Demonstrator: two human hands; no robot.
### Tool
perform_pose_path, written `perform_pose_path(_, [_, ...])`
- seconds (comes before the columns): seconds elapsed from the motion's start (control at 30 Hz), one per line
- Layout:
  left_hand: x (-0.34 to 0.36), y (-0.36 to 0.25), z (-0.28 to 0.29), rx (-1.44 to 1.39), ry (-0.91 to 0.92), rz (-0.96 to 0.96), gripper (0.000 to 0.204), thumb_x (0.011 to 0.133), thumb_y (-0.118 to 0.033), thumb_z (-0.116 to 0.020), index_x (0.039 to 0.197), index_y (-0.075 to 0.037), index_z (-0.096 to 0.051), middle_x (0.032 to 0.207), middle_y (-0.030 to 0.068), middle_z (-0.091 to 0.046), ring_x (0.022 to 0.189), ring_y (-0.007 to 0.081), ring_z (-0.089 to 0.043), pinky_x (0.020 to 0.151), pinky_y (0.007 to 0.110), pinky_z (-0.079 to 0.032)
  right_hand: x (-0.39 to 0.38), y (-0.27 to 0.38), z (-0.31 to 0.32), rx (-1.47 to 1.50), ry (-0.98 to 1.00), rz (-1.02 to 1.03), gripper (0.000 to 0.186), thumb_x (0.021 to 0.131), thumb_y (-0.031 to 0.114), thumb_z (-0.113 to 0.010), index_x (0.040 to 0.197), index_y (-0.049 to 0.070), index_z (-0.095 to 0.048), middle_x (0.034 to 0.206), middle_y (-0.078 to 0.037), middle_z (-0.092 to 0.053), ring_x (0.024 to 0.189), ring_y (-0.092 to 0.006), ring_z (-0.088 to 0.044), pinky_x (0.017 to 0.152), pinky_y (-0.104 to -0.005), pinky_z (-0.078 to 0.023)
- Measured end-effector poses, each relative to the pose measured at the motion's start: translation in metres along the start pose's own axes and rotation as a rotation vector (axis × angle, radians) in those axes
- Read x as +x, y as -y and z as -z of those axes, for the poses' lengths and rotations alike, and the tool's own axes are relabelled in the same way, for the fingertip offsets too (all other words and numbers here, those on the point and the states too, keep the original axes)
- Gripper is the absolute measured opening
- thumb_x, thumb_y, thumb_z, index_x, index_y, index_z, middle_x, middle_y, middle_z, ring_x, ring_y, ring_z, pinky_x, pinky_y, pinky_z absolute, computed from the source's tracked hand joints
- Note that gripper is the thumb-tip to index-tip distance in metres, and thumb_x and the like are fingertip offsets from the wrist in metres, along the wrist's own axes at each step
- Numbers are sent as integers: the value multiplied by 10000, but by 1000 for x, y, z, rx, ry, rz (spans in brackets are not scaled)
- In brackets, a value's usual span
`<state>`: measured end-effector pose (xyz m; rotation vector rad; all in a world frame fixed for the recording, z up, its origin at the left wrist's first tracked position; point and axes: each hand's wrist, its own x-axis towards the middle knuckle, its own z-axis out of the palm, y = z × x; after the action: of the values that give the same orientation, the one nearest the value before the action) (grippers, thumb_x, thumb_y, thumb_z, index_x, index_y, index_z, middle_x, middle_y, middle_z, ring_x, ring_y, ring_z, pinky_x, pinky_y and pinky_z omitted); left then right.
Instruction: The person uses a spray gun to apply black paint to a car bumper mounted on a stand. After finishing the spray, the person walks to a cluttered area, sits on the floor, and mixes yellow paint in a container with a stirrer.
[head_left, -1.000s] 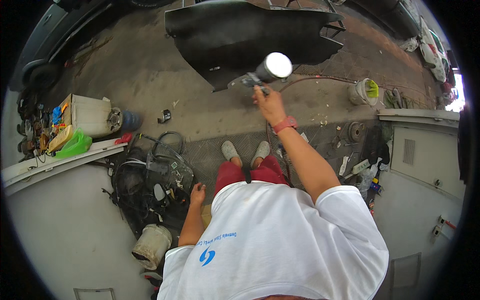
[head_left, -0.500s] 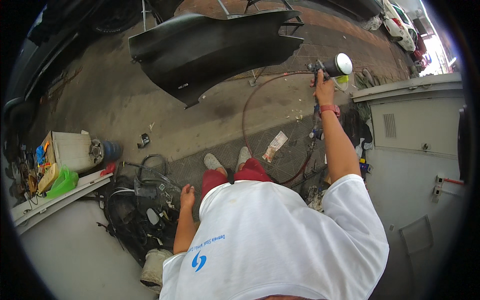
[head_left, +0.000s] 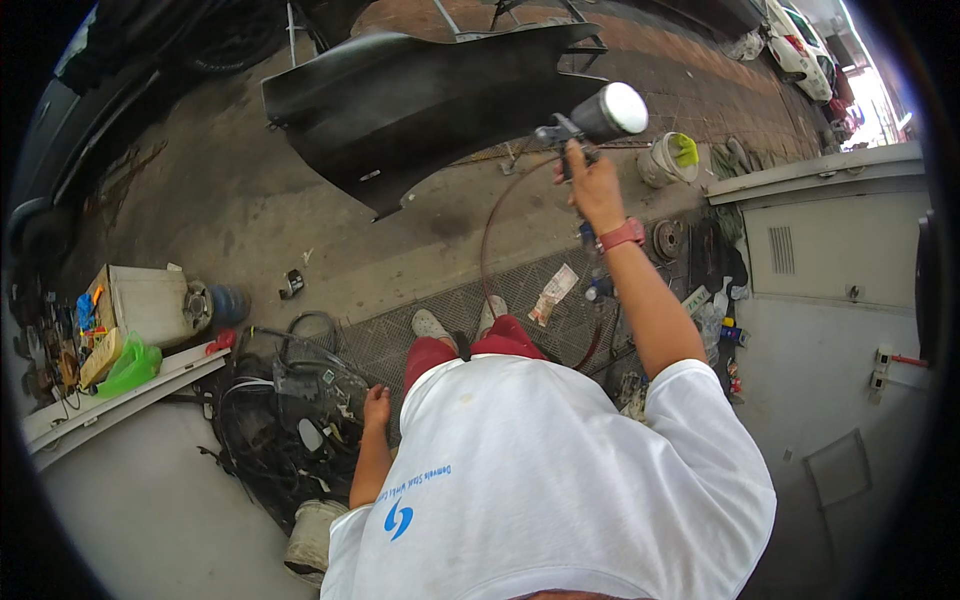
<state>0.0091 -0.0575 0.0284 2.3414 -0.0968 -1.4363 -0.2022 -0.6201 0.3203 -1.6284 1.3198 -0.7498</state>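
My right hand (head_left: 596, 190) is wrapped around the grip of a spray gun (head_left: 566, 134), held out ahead at arm's length. Its dark cup with a pale round lid (head_left: 625, 108) sits on top, tilted to the right. A reddish hose (head_left: 488, 235) curves from near the gun down toward my feet. Beyond the gun, to the left, a black car fender (head_left: 420, 100) is held up on a metal stand (head_left: 590, 45). My left hand (head_left: 377, 408) hangs low by my side, with loosely bent fingers and nothing visible in it.
A white bucket (head_left: 662, 162) with a yellow-green item stands beyond my right arm. Dark parts and cables (head_left: 290, 410) lie at left, below a ledge holding a green bag (head_left: 130, 365). A pale cabinet (head_left: 820, 240) stands at right. Printed paper (head_left: 553, 295) lies near my feet.
My right hand has swung the spray gun leftward, closer to the fender's right end, bringing the white bucket into fuller view. My left hand has lowered slightly.
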Motion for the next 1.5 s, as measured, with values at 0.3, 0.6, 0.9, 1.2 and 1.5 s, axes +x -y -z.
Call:
perform_pose_path(0.3, [18, 5, -6, -209, -7, -36, 541, 1041, -308, -630, 1502, -39, -543, 1498, 177, -600, 1375, 309, -579, 1116, 403, -462, -64, 52, -148, 25, 311, 174, 462, 1075, 378, -620, 1257, -41, -692, 729, -86, -718, 649, -164, -689, 637, -333, -535])
perform_pose_path(0.6, [1, 2, 22, -160, -32, 0, 532, 1038, -287, -640, 1494, -28, -548, 1471, 178, -619, 1350, 293, -598, 1098, 391, -477, -57, 97, -184, 200, 472, 34, 433, 1071, 374, -631, 1243, -15, -710, 761, -66, -711, 668, -123, -686, 634, -309, -548])
perform_pose_path(0.9, [3, 21, 25, -117, 6, 102, 534, 1052, -287, -604, 1514, -29, -533, 1529, 190, -570, 1415, 331, -546, 1148, 422, -444, -4, 70, -57, -36, 104, 138, 443, 1063, 413, -641, 1136, -15, -724, 788, -63, -727, 668, -124, -698, 546, -297, -529])
perform_pose_path(1.2, [21, -37, 1, -91, 43, 0, 552, 1048, -297, -604, 1523, -28, -524, 1540, 188, -563, 1395, 334, -562, 1133, 411, -454, 55, 36, 70, -235, -143, 64, 496, 1065, 455, -616, 1033, -24, -738, 744, -92, -727, 548, -170, -687, 438, -335, -506])
perform_pose_path(1.5, [21, -81, -8, -162, -3, -54, 521, 1044, -285, -614, 1495, -31, -554, 1512, 174, -593, 1368, 307, -586, 1119, 391, -462, 88, 64, 90, -320, -319, 119, 475, 1073, 443, -592, 953, 5, -730, 718, -72, -715, 536, -164, -667, 454, -324, -510])
